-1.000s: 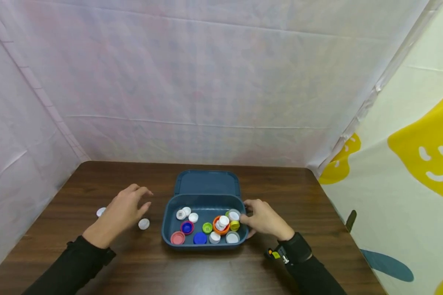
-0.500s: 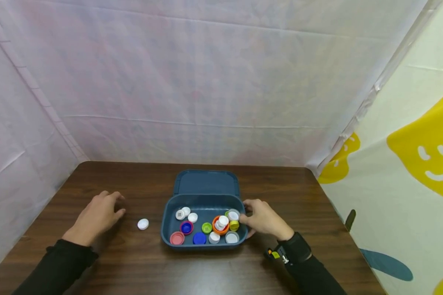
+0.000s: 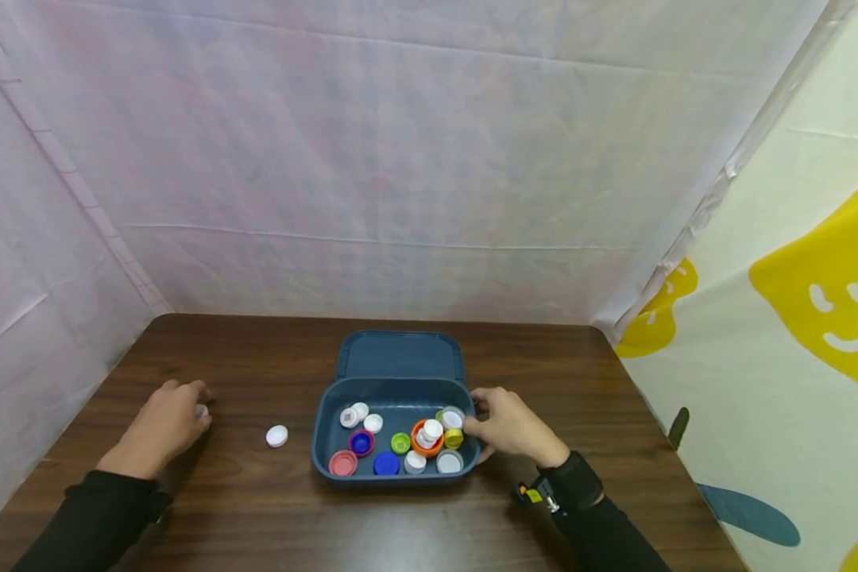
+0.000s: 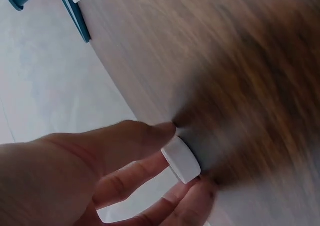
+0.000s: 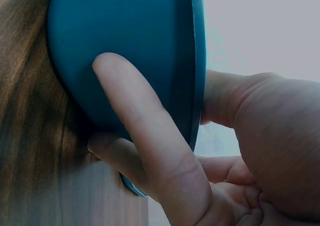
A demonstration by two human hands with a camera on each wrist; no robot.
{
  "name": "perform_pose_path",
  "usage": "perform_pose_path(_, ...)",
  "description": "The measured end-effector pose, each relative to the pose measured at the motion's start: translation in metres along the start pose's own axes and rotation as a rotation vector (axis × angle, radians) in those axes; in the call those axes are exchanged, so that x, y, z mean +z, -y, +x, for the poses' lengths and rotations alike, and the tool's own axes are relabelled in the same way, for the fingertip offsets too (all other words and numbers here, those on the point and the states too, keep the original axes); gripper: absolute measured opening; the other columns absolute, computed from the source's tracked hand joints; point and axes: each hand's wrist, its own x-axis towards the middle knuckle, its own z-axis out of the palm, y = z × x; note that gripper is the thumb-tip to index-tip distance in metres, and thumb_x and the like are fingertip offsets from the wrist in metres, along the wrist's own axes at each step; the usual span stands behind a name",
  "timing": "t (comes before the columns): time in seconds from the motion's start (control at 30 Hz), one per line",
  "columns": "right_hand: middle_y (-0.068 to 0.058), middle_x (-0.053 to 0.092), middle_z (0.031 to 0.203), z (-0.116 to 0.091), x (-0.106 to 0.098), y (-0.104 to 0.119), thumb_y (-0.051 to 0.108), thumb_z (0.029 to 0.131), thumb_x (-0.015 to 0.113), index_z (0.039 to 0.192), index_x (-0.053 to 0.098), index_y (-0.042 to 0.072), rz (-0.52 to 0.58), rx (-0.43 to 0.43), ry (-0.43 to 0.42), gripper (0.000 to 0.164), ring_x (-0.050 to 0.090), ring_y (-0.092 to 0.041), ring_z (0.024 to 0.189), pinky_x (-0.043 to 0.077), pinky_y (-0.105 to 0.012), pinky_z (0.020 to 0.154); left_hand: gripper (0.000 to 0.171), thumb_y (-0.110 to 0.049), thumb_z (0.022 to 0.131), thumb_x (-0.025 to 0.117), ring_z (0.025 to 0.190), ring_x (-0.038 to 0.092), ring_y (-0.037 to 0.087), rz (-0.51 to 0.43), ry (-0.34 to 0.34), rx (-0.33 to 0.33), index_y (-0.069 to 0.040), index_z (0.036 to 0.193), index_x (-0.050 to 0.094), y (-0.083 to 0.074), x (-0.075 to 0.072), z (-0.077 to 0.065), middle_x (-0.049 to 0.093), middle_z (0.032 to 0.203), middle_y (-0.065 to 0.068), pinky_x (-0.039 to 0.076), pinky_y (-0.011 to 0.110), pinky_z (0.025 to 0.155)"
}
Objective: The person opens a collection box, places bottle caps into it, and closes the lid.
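Observation:
At the left of the table my left hand (image 3: 159,425) has its thumb and fingers at a white bottle cap (image 4: 183,160). The left wrist view has this cap pinched between thumb and fingertips, close over the wood. My right hand (image 3: 509,425) grips the right end of a blue plastic box (image 3: 365,480). Its fingers lie along the box's outer wall, with the thumb at the rim, in the right wrist view. Several caps lie inside the box: white ones, a blue cap (image 3: 387,463), a pink cap (image 3: 343,462), a green cap (image 3: 400,442) and an orange cap (image 3: 418,447) with white caps in it.
Another white cap (image 3: 276,435) lies on the brown wooden table (image 3: 543,357) between my left hand and the box. The box's lid (image 3: 400,355) is folded back behind it. White cloth walls (image 3: 372,159) stand behind the table and at its sides.
My left hand has moved left, away from the white cap near the box, down to the farther white cap, and has taken hold of it. The right hand stays on the box.

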Motion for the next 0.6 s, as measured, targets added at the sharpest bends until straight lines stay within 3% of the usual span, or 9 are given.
perform_pose_path(0.23,-0.030,0.079,0.136,-0.0007,-0.0002,0.0007,0.010,0.106,0.076,0.150,0.067,-0.009,-0.001,-0.006,0.006,0.049,0.086,-0.022,0.077,0.072,-0.041,0.063,0.013,0.007,0.098,0.078,0.098,0.070,0.054,0.014,-0.048,0.029,0.014,0.108,0.074,0.0037,0.0013,0.0003,0.069,0.104,0.038,0.063,0.066,0.082)
perform_pose_path(0.6,-0.030,0.080,0.135,-0.0004,-0.0006,0.0001,0.009,0.106,0.076,0.150,0.067,-0.010,0.007,-0.010,0.007,0.049,0.086,-0.023,0.077,0.072,-0.042,0.064,0.015,0.007,0.096,0.081,0.094,0.070,0.049,0.003,-0.056,0.042,0.013,0.108,0.074,0.0010,0.0036,0.0026,0.070,0.102,0.036,0.063,0.062,0.078)
